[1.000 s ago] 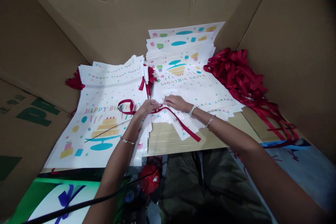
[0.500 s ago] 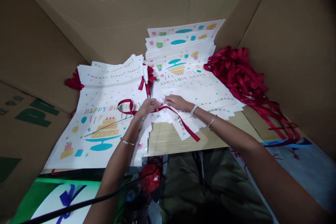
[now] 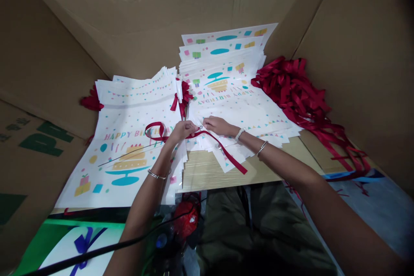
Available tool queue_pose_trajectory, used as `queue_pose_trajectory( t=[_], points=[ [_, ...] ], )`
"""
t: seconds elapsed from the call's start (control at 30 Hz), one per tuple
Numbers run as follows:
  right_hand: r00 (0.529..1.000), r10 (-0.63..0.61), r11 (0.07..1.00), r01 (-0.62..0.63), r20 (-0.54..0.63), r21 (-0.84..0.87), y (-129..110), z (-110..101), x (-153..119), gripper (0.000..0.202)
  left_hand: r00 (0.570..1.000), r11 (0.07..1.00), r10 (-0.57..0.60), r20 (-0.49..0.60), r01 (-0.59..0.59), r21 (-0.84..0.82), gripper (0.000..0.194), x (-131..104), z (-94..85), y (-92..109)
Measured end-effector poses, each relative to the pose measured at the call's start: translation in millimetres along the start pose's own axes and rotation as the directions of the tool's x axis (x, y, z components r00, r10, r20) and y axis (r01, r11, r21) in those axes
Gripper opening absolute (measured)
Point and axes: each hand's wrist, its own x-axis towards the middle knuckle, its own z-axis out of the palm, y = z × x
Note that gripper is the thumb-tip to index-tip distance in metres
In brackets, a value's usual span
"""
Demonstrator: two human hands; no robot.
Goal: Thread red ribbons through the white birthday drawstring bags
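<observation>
My left hand [image 3: 184, 131] is closed in a pinch over the front edge of the right stack, with a red ribbon [image 3: 228, 152] passing through it. The ribbon loops on the left and its tail hangs toward the table's front. From that same hand a thin dark wire [image 3: 129, 153] sticks out to the left; its grip is partly hidden. Right beside it, my right hand [image 3: 217, 125] has its fingers pinched at the edge of the upside-down printed birthday sheets or bags [image 3: 239, 110]. Exactly what those fingertips hold is too small to make out.
Another printed birthday stack [image 3: 129, 116] lies at left, with red ribbon bunches [image 3: 92, 99] at its sides. A heap of red ribbons [image 3: 294, 88] sits at right. Cardboard walls [image 3: 145, 21] enclose the table [image 3: 226, 179]. A black cable [image 3: 129, 243] crosses the lower left.
The thin wire's far tip has shifted slightly left and down over the left stack. My hands and the ribbon have barely moved.
</observation>
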Motion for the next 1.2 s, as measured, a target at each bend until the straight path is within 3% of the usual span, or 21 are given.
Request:
queue_pose_trajectory(
  t=[0.17, 0.3, 0.47, 0.63, 1.0, 1.2],
  points=[
    [0.993, -0.104, 0.995, 0.104, -0.056, 0.000, 2.6, -2.7, -4.9, 0.025, 1.000, 1.000, 0.001, 0.019, -0.002, 0.017, 0.040, -1.1, -8.6, -1.8],
    [0.969, -0.244, 0.960, 0.233, -0.051, -0.157, 10.8, -8.0, -17.9, 0.038, 1.000, 1.000, 0.008, -0.012, -0.008, -0.002, 0.036, -0.8, -14.7, -6.3],
    [0.954, -0.299, 0.892, 0.278, -0.004, -0.358, 15.1, -8.6, -31.0, 0.045, 1.000, 1.000, 0.012, 0.005, -0.012, 0.015, 0.033, -1.2, -14.4, -8.4],
    [0.939, -0.345, 0.872, 0.315, -0.014, -0.375, 15.5, -3.1, -32.0, 0.043, 1.000, 0.999, 0.021, 0.017, -0.022, 0.036, 0.036, -2.8, -11.7, -6.8],
    [0.953, -0.291, 0.877, 0.231, -0.082, -0.422, 16.5, 6.7, -37.7, 0.041, 0.999, 0.999, 0.027, 0.034, -0.029, 0.037, 0.040, -4.5, -10.7, -1.3],
    [0.969, -0.103, 0.990, 0.078, -0.222, -0.118, 15.4, 4.9, -30.0, 0.032, 0.998, 0.998, 0.051, 0.026, -0.053, 0.041, 0.039, -5.2, -12.0, 1.4]
  ],
)
